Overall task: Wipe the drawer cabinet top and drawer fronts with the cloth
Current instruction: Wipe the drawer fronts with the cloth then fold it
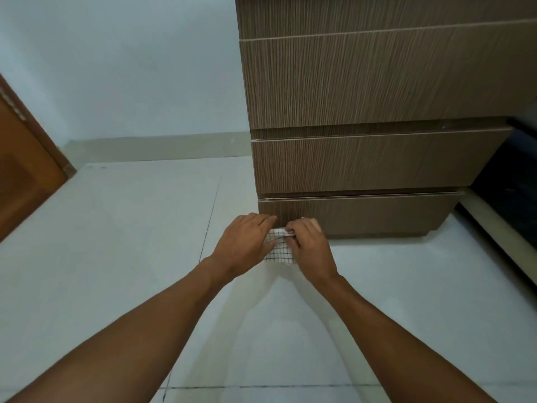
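Head view: both hands (247,242) gripping cloth (279,251)

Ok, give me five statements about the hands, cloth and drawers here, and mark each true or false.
1. Both hands hold the cloth. True: the left hand and right hand grip it between them.
2. The cloth is plain blue. False: it is white with a dark grid.
3. The hands are in front of the bottom drawer. True.
4. The middle drawer is pulled wide open. False: all visible drawers look shut.
5. The cloth lies spread on the floor. False: it is held bunched above the floor.
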